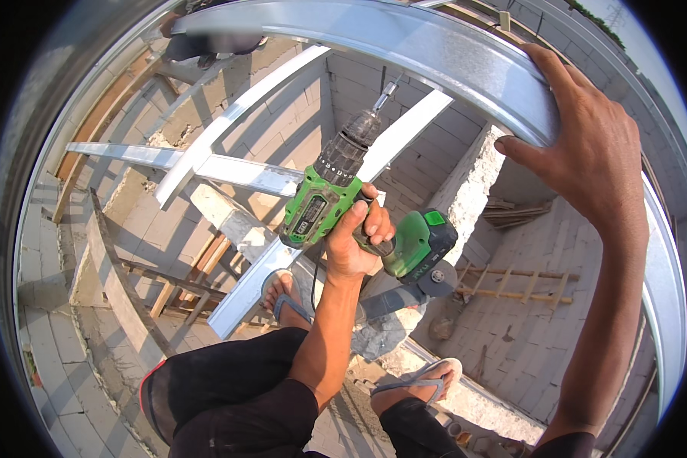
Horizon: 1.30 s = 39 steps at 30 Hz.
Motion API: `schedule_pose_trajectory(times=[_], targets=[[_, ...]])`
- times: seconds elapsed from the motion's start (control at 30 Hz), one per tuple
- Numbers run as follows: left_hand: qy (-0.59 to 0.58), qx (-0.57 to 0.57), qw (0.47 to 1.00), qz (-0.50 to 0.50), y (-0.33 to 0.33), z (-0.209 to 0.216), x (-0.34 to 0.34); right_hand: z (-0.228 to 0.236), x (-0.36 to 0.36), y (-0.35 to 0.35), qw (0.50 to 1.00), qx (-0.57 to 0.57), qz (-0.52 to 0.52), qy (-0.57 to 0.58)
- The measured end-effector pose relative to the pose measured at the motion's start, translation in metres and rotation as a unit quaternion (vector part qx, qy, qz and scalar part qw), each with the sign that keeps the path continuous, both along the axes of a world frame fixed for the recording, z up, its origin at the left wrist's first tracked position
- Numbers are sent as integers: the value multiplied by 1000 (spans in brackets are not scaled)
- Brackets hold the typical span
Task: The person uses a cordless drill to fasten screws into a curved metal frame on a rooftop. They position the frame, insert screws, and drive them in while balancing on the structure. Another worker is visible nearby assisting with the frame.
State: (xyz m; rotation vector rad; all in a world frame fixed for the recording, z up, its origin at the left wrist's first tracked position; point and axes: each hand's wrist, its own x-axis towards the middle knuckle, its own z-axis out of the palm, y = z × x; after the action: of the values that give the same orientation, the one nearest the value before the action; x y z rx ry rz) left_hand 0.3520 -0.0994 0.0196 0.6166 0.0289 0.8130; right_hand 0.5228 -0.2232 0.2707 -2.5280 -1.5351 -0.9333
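My left hand [359, 237] is wrapped round the grip of a green and black cordless drill [322, 202]. Its chuck points up and away, and the slim bit in it ends close to the lower edge of a long shiny metal channel [466, 65]; whether the two touch I cannot tell. My right hand [584, 137] clasps that channel farther right, thumb on the near side and fingers over the far edge. Below the channel, a pale metal strut [408, 130] slopes down behind the drill, and another metal strut [237, 172] crosses to the left.
My sandalled feet [427, 382] stand on a rough concrete wall top [473, 179], high above a lower level. A grey tool with a round end [404, 299] lies near them. Below right is a wooden ladder [519, 286]. Another person [214, 42] is at the far left.
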Motion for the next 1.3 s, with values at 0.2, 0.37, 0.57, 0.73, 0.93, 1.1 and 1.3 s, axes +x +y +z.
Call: schedule_pose_trajectory(times=[0.2,0.37,0.57,0.73,0.93,1.1,1.3], targets=[[-10,12,1000,-1,6,-1,-3,-2,0,1,1000,7,7,1],[-8,12,1000,-1,6,1,-3,-3,0,0,1000,1,-6,6],[11,53,996,77,-4,2,16,4,1,1,1000,-17,6,-22],[-42,60,995,72,-6,-6,27,2,3,1,999,-12,-6,-32],[-15,39,995,86,-11,-6,31,-1,5,1,998,3,11,-56],[21,68,991,110,-7,-1,26,1,3,1,1000,-6,-13,-19],[-26,50,996,67,-3,-10,31,-1,4,2,1000,9,-3,-28]])
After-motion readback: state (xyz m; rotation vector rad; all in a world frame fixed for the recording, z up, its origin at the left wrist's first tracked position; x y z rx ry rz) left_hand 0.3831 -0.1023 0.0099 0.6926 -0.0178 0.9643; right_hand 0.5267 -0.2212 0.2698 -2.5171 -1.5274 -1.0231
